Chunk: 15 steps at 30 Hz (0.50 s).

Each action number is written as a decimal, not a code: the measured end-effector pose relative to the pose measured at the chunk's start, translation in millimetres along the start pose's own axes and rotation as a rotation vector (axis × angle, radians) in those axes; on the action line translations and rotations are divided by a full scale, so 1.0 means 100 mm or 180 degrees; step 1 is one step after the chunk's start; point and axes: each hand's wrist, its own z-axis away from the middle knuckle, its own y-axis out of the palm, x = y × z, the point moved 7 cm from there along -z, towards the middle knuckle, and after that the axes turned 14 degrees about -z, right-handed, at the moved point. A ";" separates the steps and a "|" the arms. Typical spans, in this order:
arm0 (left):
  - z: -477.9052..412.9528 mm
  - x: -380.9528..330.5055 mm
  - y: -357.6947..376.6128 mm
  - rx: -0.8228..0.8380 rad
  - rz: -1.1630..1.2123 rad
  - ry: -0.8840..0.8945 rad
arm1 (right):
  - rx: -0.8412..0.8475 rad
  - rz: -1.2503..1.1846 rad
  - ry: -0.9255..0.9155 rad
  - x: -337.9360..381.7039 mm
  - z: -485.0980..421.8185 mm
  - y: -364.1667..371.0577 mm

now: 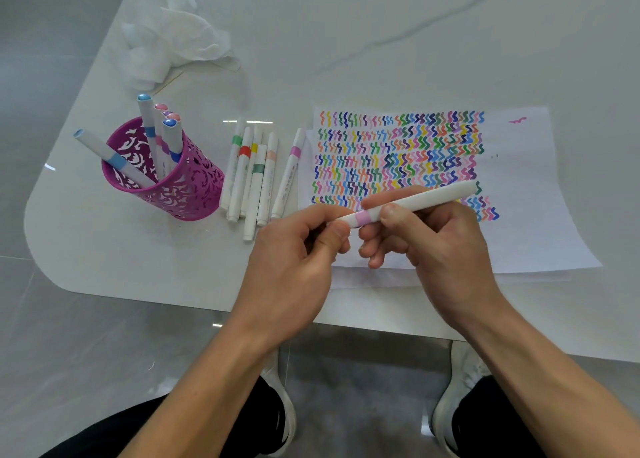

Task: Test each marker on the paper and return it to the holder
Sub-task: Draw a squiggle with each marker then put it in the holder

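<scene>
Both hands hold one white marker with a lilac band point(426, 199) just above the paper's near left corner. My left hand point(294, 249) pinches its capped left end. My right hand point(436, 239) grips the barrel right of the band, the far end pointing up right. The white paper point(540, 194) is filled with rows of coloured squiggles. A magenta cut-out holder point(183, 187) stands at the left with several blue- and pink-capped markers in it. Several loose white markers point(256, 173) with coloured bands lie between holder and paper.
A crumpled white tissue point(176, 42) lies at the back left of the white table point(381, 42). The table's rounded corner and front edge run close to my hands. My shoes show on the grey floor below.
</scene>
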 end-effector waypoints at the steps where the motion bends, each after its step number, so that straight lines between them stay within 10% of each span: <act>1: -0.01 -0.02 -0.03 -0.0018 -0.0007 0.0028 | 0.0020 -0.0028 0.0006 0.01 -0.01 0.00; 15: 0.08 -0.07 -0.99 -0.1968 0.0077 0.0308 | -0.0183 0.0792 -0.0323 0.13 -0.11 -0.12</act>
